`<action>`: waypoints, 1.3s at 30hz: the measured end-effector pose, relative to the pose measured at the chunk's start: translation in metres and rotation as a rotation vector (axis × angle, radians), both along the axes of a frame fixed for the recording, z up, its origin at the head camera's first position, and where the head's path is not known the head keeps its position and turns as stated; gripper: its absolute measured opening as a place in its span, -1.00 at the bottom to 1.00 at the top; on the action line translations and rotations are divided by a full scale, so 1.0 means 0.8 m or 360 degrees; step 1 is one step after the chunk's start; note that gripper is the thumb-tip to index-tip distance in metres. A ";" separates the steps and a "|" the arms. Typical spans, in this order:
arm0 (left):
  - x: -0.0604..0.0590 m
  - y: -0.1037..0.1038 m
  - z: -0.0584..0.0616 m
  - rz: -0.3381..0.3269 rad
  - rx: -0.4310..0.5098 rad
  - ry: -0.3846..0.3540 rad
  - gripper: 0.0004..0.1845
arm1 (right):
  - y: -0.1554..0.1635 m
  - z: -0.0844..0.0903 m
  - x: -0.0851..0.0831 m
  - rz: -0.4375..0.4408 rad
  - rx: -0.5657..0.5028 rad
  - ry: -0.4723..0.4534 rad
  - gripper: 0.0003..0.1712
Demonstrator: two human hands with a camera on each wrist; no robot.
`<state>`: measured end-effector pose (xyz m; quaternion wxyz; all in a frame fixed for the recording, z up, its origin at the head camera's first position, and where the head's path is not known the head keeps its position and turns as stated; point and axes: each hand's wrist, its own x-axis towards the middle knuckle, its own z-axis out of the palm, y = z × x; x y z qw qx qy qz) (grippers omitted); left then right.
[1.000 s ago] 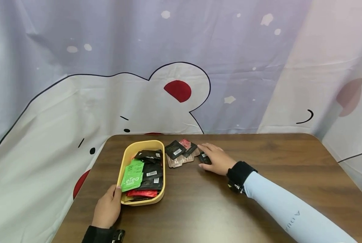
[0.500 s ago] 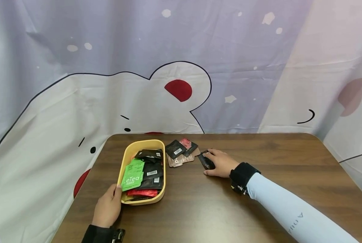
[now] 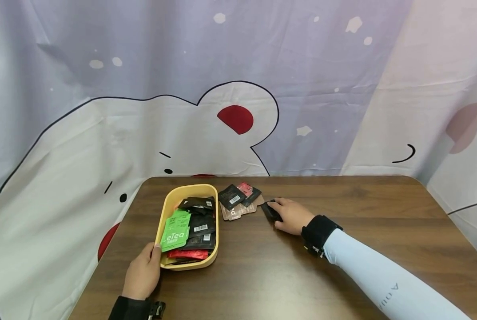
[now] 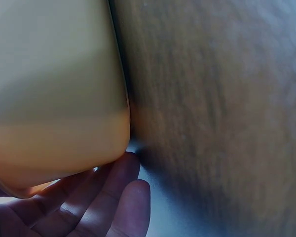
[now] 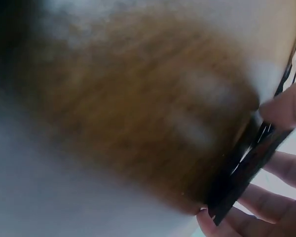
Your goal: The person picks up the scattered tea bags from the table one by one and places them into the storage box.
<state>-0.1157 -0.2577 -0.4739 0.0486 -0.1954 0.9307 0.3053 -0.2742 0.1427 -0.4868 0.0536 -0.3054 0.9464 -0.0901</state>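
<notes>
Brown wood-grain table [image 3: 342, 249] carries everything, with a cartoon-printed curtain [image 3: 102, 111] hanging behind its far edge. Near the left edge, the left hand [image 3: 142, 271] holds the near-left corner of a yellow tray [image 3: 167, 205], thumb on the rim and fingers [image 4: 113, 197] curled under the wall, as the left wrist view shows. Inside the tray lie a green tea sachet [image 3: 175, 231], several black sachets [image 3: 200, 226] and a red sachet [image 3: 187, 254] at the near end. Just beside the tray's far-right corner, toward the far edge of the table, sits a small loose pile of sachets [image 3: 238, 201]: black ones, a reddish one and brown ones overlapping. Right of that pile, close to it, the right hand [image 3: 292, 215] pinches a black sachet [image 3: 271, 211] low over the table; the right wrist view shows it edge-on [image 5: 246, 173] between thumb and fingers [image 5: 281, 106], lifted off the wood. A pale blue sleeve [image 3: 382, 284] with a black cuff runs back to the near-right corner
</notes>
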 end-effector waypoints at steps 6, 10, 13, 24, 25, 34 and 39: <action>-0.001 0.000 -0.002 0.0007 0.0012 -0.0014 -0.39 | 0.000 0.001 -0.003 0.0031 -0.0076 0.0110 -0.39; -0.001 -0.001 -0.004 0.0012 0.0021 -0.0032 -0.40 | -0.002 0.003 0.000 0.0011 -0.0238 0.0264 -0.55; -0.001 -0.002 -0.004 0.0020 0.0021 -0.0038 -0.41 | -0.009 0.008 0.004 -0.0005 -0.0355 0.0355 -0.70; 0.000 0.002 -0.003 0.0032 0.0022 -0.0017 -0.43 | -0.060 0.029 0.010 0.0039 -0.0554 0.0469 -0.73; 0.000 0.002 -0.003 0.0031 0.0016 -0.0009 -0.44 | -0.066 0.031 0.010 0.0042 -0.0559 0.0467 -0.73; 0.000 0.001 -0.004 0.0029 0.0020 0.0008 -0.44 | -0.128 0.050 0.004 0.0129 -0.0580 0.0391 -0.66; 0.001 0.001 -0.004 0.0029 0.0021 0.0018 -0.44 | -0.163 0.061 0.006 0.0188 -0.0601 0.0315 -0.65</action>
